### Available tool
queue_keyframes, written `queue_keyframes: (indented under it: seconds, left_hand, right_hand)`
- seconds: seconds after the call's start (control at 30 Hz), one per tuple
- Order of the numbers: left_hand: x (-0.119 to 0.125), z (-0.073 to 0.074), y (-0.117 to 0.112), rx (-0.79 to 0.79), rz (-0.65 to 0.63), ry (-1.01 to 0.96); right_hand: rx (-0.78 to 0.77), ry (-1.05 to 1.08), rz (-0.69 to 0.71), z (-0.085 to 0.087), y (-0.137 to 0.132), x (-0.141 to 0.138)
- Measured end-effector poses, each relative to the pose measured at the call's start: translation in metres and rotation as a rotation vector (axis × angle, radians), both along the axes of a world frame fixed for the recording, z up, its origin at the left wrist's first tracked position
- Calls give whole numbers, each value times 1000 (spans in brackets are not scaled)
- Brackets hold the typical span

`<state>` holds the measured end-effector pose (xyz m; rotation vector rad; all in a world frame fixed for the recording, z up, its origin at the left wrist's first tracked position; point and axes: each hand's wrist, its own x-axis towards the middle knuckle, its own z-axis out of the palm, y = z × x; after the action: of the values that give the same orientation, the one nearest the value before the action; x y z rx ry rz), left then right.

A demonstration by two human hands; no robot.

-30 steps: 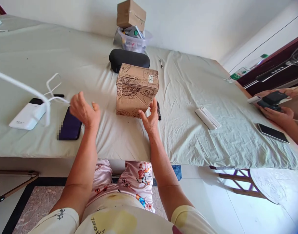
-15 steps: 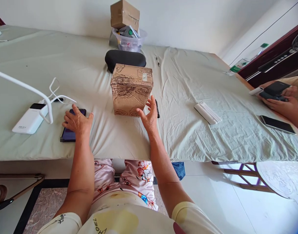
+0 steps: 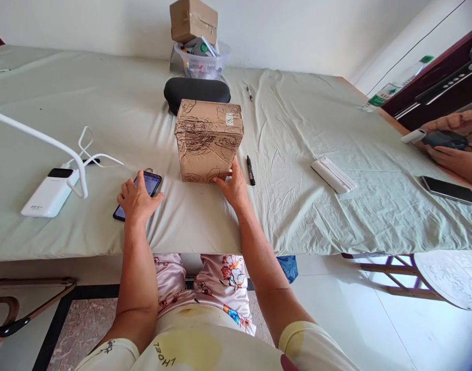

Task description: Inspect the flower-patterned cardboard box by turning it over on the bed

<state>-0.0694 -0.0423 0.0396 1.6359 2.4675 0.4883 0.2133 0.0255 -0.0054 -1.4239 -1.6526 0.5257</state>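
In the head view my left hand (image 3: pixel 139 203) lies over a smartphone (image 3: pixel 153 181) with a lit screen, fingers spread and the thumb pointing right past the phone's edge. My right hand (image 3: pixel 235 188) is at the lower right corner of a cardboard box (image 3: pixel 208 147) covered in black scribbles. Its thumb is against the bottom of the front face and its fingers are along the right side, partly hidden. Just right of that hand a black marker (image 3: pixel 251 171) lies on the cloth.
A white power bank (image 3: pixel 50 196) with a cable and a white curved arm (image 3: pixel 38 134) are at left. Behind the box stand a black case (image 3: pixel 197 91) and a plastic basin (image 3: pixel 207 64). At right are a white object (image 3: pixel 334 175), another phone (image 3: pixel 448 190) and another person's hands (image 3: pixel 452 149).
The phone has slid right and turned under my left hand, and its screen is now bright. My right hand has closed in on the box corner. The other person's hands have shifted.
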Motion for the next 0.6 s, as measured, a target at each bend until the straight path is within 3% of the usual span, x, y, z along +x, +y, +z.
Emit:
queue_keyframes:
  seconds: [0.23,0.47,0.6]
  left_hand:
    - [-13,1,-31,-3,68,-8]
    - [-12,8,-31,-56,146,41]
    - [-9,6,-32,-9,196,-5]
  right_hand:
    - [-58,-37,-60,-4,1,-6]
    - [-97,-137,-108,-1,7,-15]
    - [-85,-156,-121,-7,10,-16]
